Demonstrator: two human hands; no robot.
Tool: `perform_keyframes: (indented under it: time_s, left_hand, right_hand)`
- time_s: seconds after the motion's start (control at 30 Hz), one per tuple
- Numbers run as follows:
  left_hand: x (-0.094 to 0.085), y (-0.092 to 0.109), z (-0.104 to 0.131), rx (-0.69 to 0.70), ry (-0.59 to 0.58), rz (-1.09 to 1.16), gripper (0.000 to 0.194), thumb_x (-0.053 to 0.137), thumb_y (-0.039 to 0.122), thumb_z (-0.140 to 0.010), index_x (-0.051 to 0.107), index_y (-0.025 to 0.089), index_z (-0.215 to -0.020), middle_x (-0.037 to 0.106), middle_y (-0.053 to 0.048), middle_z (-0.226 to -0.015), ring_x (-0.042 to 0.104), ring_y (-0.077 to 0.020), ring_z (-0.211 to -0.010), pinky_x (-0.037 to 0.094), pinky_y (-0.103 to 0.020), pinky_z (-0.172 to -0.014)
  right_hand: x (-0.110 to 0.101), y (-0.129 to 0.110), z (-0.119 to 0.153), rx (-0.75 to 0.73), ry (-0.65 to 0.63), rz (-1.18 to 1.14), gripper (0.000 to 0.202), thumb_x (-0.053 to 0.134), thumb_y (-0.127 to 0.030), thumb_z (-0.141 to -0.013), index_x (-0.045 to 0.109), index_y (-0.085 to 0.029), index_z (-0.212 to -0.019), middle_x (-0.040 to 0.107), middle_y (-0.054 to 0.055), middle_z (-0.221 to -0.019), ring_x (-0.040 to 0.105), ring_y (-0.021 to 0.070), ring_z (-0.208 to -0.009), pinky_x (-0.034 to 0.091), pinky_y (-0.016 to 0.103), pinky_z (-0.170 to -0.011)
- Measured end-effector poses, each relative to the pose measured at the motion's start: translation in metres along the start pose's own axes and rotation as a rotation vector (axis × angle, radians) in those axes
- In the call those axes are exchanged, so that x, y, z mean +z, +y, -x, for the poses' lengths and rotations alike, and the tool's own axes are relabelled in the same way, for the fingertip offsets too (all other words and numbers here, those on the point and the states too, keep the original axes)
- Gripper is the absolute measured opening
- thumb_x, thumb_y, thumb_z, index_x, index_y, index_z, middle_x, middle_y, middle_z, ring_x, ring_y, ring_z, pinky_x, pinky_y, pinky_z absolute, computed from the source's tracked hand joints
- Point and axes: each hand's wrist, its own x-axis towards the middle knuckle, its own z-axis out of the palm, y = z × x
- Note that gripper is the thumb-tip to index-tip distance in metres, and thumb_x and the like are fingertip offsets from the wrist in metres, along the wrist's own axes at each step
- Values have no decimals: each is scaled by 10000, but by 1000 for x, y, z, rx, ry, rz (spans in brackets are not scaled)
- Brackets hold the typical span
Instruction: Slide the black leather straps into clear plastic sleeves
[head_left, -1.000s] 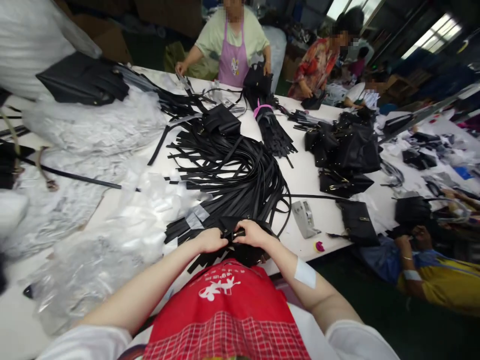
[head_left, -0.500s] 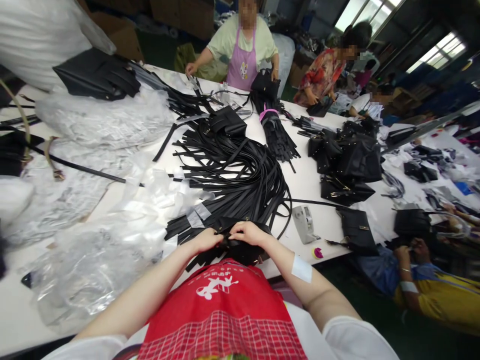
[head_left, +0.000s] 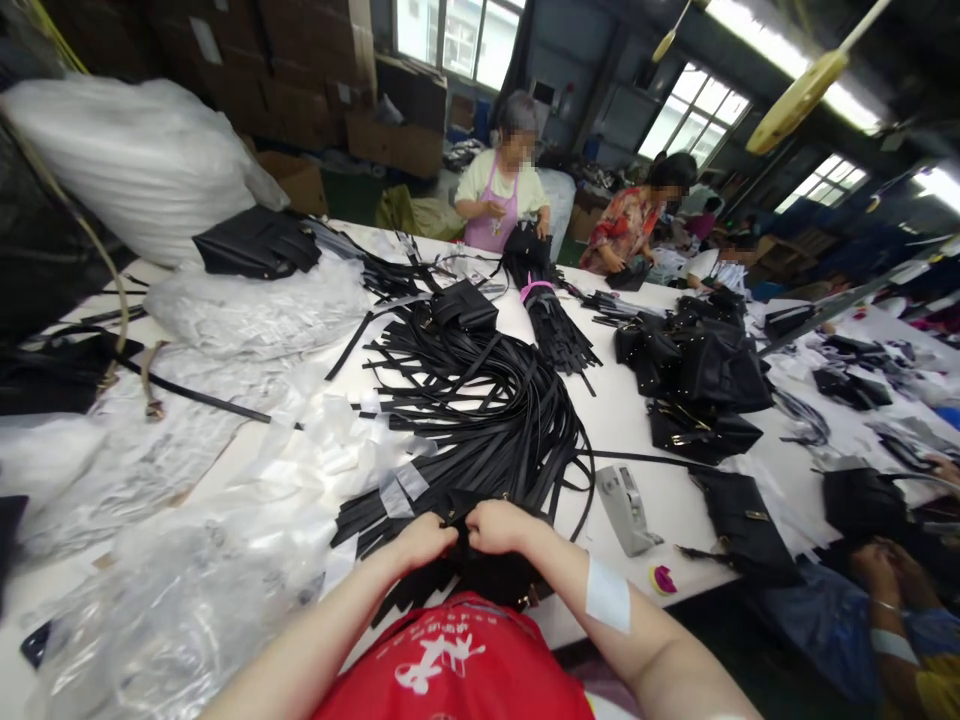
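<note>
A black handbag (head_left: 499,575) with gold-coloured fittings lies at the table's front edge, against my red apron. My left hand (head_left: 429,540) is closed on the bag's upper part, fingers curled inward. Close beside it, my right hand (head_left: 499,526) grips the same part, its fingertips bent down and partly hidden. What exactly the fingertips pinch is too dark to make out. Just beyond my hands spreads a large bundle of long black straps (head_left: 517,410), with a piece of clear tape (head_left: 403,490) across its near end.
Clear plastic bags (head_left: 187,590) cover the left side. On the right are a tape dispenser (head_left: 628,508), a small purple roll (head_left: 662,579), a black bag (head_left: 742,520) and a pile of black bags (head_left: 697,365). Co-workers stand across the table; another person's hands (head_left: 889,570) are at far right.
My view has tilted up, so the table appears lower. Both hands stay on the handbag, slightly more clenched. The co-worker in the purple apron has drawn one hand in toward the chest.
</note>
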Motion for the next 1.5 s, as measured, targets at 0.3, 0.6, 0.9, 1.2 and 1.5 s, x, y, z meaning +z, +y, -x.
perform_keyframes:
  time_s: [0.3,0.6,0.9,1.2,1.5]
  left_hand:
    - [8,13,9,94,117,-50,147,539,208,-702,669,178,-641,700,-38,-673,653,-211,-680,400,-261,-556]
    - [6,4,8,55,128,36,230,503,193,-822,623,155,-629,633,-13,-596,624,-180,-616,420,-271,-565]
    - [12,-14,-13,-8,18,104,291,567,407,-914,629,125,-876,641,-9,-816,613,-138,-712,526,-306,-675]
    - [12,-15,-11,2,41,115,293,569,408,-912,628,126,-859,636,-4,-799,609,-136,-700,522,-301,-665]
    - [17,-9,0,77,106,132,289,465,329,-777,501,190,-526,517,5,-514,527,-171,-550,339,-286,-536]
  right_hand:
    - [14,-38,-28,151,-258,241,217,726,-116,-531,747,-150,-745,741,166,-895,696,376,-882,552,485,-773]
    - [11,-24,0,88,121,112,278,581,-160,-766,711,-166,-1011,729,117,-973,691,239,-922,520,280,-796]
    - [30,6,-2,-51,166,-88,212,534,-202,-892,720,-156,-982,696,83,-1010,617,183,-972,447,279,-907]
    - [36,10,1,-79,193,-56,260,535,-209,-900,687,-166,-1106,677,93,-1087,619,173,-979,467,273,-883]
    - [17,-7,-2,-142,87,150,176,582,-228,-848,749,-192,-885,714,58,-851,649,188,-801,488,273,-715]
